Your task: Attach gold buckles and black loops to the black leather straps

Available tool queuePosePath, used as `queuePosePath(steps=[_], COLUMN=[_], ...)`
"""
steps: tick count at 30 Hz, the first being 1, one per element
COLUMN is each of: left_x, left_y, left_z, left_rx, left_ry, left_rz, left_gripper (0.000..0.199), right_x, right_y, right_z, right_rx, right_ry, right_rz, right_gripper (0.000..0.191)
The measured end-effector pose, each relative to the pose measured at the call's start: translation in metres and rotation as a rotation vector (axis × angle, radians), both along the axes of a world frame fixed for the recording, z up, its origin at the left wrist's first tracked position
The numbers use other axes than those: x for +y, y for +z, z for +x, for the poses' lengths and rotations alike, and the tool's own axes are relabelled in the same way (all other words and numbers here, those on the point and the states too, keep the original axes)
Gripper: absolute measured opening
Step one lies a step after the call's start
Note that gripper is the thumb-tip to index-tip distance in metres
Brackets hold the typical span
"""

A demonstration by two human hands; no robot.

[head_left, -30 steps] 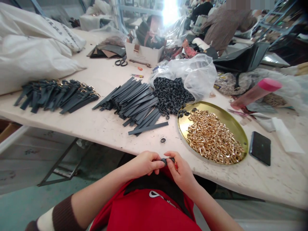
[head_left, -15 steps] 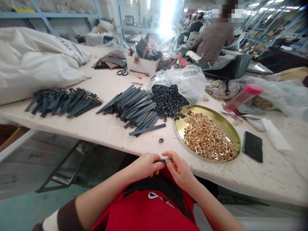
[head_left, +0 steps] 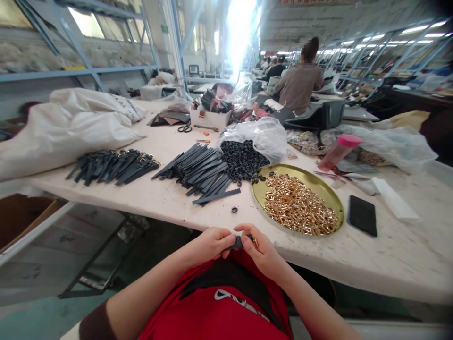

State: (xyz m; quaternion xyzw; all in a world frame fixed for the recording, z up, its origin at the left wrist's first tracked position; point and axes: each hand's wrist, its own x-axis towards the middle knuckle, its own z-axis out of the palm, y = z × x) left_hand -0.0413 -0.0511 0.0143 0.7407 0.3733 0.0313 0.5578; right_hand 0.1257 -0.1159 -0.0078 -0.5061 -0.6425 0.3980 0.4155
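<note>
Just off the table's front edge, my left hand (head_left: 215, 243) and my right hand (head_left: 260, 250) pinch one dark strap piece (head_left: 238, 243) between them. A bit of gold metal (head_left: 255, 242) shows at my right fingers. One black loop (head_left: 234, 210) lies on the table above my hands. Beyond it are a pile of dark strips (head_left: 201, 170) and a heap of black loops (head_left: 244, 158) by a clear plastic bag. To the right, a gold tray (head_left: 257, 191) holds many gold buckles (head_left: 300, 203). Straps with gold hardware (head_left: 113, 166) lie in a pile at the left.
A black phone (head_left: 363, 216) and a pink-lidded container (head_left: 339, 152) are at the right. White sacks (head_left: 81, 130) fill the table's left end. Scissors (head_left: 184, 128) and a white box (head_left: 210, 119) stand at the back. A person (head_left: 299, 85) sits beyond the table.
The camera view has tilted up, showing more of the room. My hands stay together on the strap piece, and more of its dark surface now shows between my fingers.
</note>
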Motion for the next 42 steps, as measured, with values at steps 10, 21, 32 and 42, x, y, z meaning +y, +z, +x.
queuePosePath(steps=[10,21,32,42], left_x=[-0.015,-0.011,0.027,0.043], left_y=[0.008,0.017,0.000,-0.017], left_z=[-0.010,-0.006,0.025,0.048], left_rx=[-0.023,0.064,0.142,0.191], left_ry=[0.071,0.036,0.008,-0.056], left_rz=[0.074,0.010,-0.072,-0.018], left_gripper=[0.024,0.030,0.028,0.023], right_x=[0.006,0.004,0.030,0.039], right_y=[-0.019,-0.022,-0.039,-0.054], right_z=[-0.019,-0.011,0.013,0.029], right_rx=[0.109,-0.007,-0.031,-0.048], right_ry=[-0.038,0.035,-0.046,0.016], right_rz=[-0.001,-0.013,-0.069,-0.066], right_gripper=[0.030,0.027,0.027,0.027])
